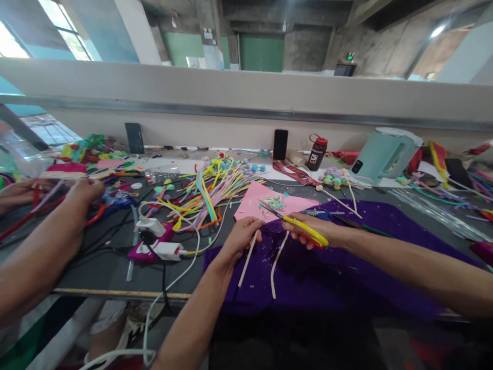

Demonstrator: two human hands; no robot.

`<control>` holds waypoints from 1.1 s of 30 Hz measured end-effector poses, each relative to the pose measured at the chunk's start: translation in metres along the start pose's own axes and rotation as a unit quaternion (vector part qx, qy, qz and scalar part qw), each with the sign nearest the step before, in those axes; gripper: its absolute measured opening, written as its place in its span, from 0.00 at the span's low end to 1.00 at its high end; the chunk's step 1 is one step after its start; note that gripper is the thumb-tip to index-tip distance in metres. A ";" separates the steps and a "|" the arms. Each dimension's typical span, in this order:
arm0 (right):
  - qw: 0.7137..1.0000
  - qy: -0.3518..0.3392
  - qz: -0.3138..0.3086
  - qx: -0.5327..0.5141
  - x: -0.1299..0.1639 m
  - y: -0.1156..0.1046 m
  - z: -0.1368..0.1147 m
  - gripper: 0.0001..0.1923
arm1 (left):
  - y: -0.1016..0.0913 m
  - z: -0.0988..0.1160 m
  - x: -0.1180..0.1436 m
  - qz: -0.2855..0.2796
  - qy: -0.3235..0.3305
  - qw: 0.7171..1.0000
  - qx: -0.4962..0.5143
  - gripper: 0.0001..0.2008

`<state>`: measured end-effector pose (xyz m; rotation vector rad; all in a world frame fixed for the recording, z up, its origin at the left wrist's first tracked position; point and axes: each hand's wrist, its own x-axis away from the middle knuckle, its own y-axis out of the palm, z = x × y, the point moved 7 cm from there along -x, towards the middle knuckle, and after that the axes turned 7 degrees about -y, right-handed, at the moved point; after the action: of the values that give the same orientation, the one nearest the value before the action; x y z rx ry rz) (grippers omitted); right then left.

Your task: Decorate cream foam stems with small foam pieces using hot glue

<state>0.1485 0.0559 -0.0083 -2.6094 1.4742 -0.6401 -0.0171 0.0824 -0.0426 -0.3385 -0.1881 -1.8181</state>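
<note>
My left hand (242, 235) pinches the upper end of a pale cream pipe cleaner (248, 257) that slants down over the purple cloth (370, 267). My right hand (314, 229) grips yellow-handled scissors (298, 224), whose blades point left toward my left fingers. A second pale pipe cleaner (276, 262) lies curved on the cloth just below the scissors. A pink sheet (256, 202) with small coloured bits lies right behind both hands.
A pile of coloured pipe cleaners (210, 192) lies left of the pink sheet. A co-worker's hand (82, 191) works at the far left. White chargers and cables (162, 246), two phones (280, 144), a brown jar (317, 152) and a pale green kettle (381, 154) stand around.
</note>
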 end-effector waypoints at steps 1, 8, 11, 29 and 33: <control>1.000 0.002 -0.005 0.004 0.003 0.003 0.002 0.23 | 0.001 0.001 0.001 -0.008 0.001 1.000 0.020 0.14; 0.999 -0.013 0.008 0.039 0.001 0.019 0.004 0.26 | 0.005 0.001 0.001 -0.055 0.002 0.995 0.081 0.14; 0.999 -0.021 0.003 0.031 -0.004 0.024 0.003 0.25 | 0.005 -0.001 0.001 -0.051 -0.003 0.995 0.082 0.12; 0.998 0.042 -0.032 0.038 -0.028 0.016 0.009 0.20 | -0.002 -0.009 -0.003 -0.003 -0.038 0.998 -0.050 0.12; 0.988 0.018 -0.011 0.154 -0.040 0.006 0.008 0.18 | -0.004 -0.016 -0.008 0.031 -0.054 0.990 -0.123 0.10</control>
<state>0.1291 0.0854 -0.0298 -2.3916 1.2417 -0.8464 -0.0211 0.0860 -0.0601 -0.6117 -0.0278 -1.7648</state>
